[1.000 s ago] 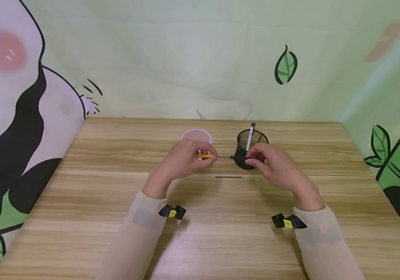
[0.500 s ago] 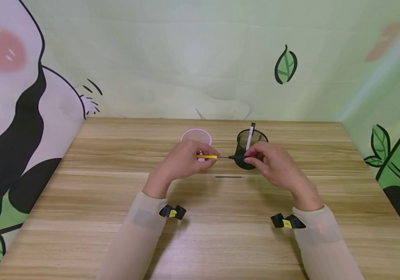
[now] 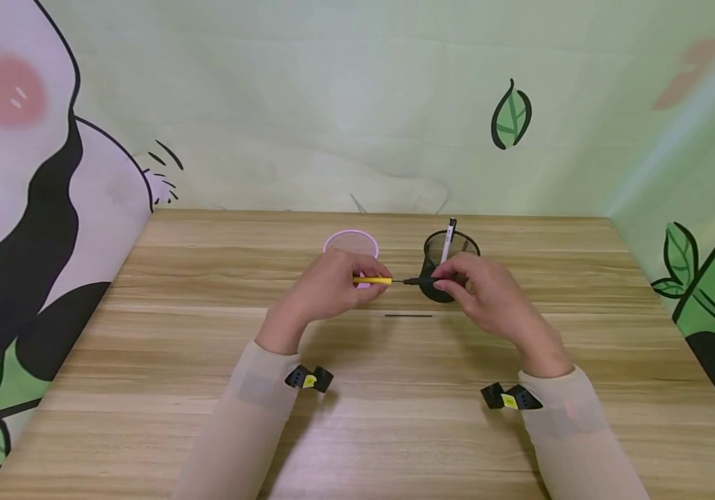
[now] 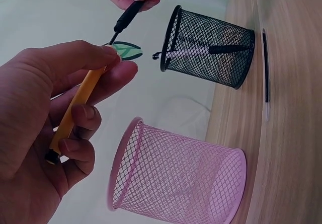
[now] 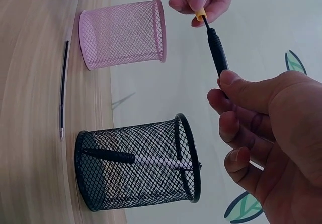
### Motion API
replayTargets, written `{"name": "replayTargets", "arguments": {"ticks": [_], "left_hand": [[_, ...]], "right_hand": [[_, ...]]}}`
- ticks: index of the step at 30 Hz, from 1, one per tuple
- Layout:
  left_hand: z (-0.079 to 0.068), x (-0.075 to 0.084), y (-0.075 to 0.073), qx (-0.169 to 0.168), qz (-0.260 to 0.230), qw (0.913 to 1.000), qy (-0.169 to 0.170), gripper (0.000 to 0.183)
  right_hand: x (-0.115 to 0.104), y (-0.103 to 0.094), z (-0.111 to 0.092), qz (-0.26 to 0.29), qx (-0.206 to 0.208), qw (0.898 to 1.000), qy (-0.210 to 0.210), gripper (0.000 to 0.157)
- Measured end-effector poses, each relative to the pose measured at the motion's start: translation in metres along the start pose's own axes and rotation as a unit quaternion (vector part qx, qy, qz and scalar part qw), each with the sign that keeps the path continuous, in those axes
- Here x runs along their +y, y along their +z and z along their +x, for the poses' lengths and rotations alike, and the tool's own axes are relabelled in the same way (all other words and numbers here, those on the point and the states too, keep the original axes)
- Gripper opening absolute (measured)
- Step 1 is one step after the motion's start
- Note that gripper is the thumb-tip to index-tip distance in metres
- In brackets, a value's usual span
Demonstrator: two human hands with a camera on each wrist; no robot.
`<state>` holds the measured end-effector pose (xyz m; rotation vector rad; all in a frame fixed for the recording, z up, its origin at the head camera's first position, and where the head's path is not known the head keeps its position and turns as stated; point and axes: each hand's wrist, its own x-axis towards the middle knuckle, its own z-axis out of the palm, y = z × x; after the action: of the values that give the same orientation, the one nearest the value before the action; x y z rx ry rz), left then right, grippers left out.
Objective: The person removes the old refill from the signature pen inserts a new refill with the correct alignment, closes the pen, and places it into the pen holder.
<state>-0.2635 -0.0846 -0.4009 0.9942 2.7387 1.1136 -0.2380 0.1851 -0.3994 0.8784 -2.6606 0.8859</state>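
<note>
My left hand [image 3: 332, 285] pinches a yellow pen barrel [image 4: 75, 108] with a black end, held slanting in the left wrist view. Facing it, my right hand [image 3: 488, 292] pinches a black ribbed pen grip [image 5: 217, 50] between thumb and fingertips. From that grip a thin dark refill [image 5: 206, 23] runs into the open end of the yellow barrel, leaving a short stretch bare between the two parts. Both pieces line up level above the table. On the wood below lies another pen refill [image 3: 408, 316], dark with a clear end.
Behind the left hand stands a pink mesh pen cup [image 4: 178, 176]. A black mesh pen cup [image 5: 138, 183] stands behind the right hand, with a white pen [image 3: 448, 239] with a black grip leaning inside. A printed cloth backdrop [image 3: 307, 111] rises past the table's far edge.
The right hand has moved slightly left, bringing the black grip closer to the yellow barrel; less of the refill shows between them. The left hand stays almost in place.
</note>
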Motion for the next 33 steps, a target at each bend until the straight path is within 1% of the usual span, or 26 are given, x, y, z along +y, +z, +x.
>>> {"name": "replayTargets", "arguments": {"ticks": [4, 11, 14, 20, 27, 33], "left_hand": [[0.0007, -0.0003, 0.0008, -0.005, 0.002, 1.0000, 0.000, 0.010], [0.0016, -0.0001, 0.0019, -0.008, 0.005, 0.9999, 0.015, 0.010], [0.0016, 0.0004, 0.0018, -0.008, 0.007, 0.9998, 0.017, 0.011], [0.0016, 0.0010, 0.0013, -0.007, 0.006, 0.9994, 0.033, 0.011], [0.0018, 0.0009, 0.0014, -0.004, 0.002, 0.9994, 0.034, 0.010], [0.0016, 0.0017, 0.0015, -0.005, 0.011, 0.9994, 0.033, 0.013]], "right_hand": [[-0.0008, 0.0017, 0.0005, -0.002, 0.007, 1.000, -0.007, 0.009], [-0.0019, 0.0055, 0.0023, -0.009, 0.018, 1.000, -0.017, 0.009], [-0.0030, 0.0065, 0.0025, -0.012, 0.018, 1.000, -0.014, 0.010], [-0.0043, 0.0078, 0.0024, -0.010, 0.011, 1.000, -0.008, 0.009], [-0.0046, 0.0092, 0.0030, -0.008, 0.015, 1.000, -0.016, 0.008], [-0.0066, 0.0091, 0.0032, -0.008, 0.014, 1.000, -0.013, 0.010]]}}
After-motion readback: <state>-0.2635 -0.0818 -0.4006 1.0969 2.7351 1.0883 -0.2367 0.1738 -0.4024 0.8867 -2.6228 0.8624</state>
